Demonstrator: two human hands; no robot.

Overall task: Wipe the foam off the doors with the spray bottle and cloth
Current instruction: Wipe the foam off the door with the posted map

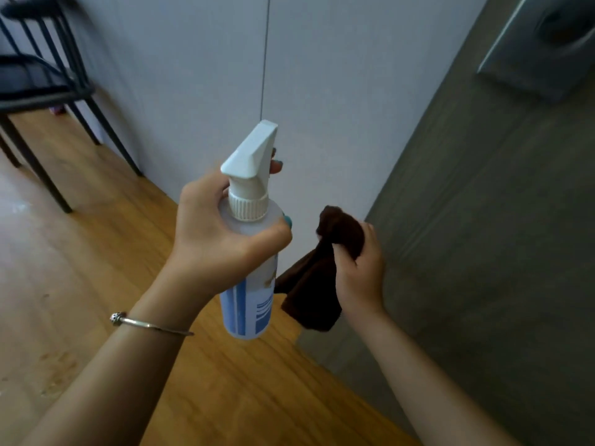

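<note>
Wooden floor [96, 252]; black chair [42, 91] standing on it

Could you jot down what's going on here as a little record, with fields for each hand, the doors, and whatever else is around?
left hand: left hand grips the spray bottle at its neck, nozzle aimed at the doors
right hand: right hand holds a bunched dark brown cloth, apart from the doors
doors: pale doors with a thin vertical seam; no foam can be made out
right side: grey door with a metal handle plate
floor: wooden floor
elsewhere: black chair at upper left
wrist: bracelet on the left wrist
</note>
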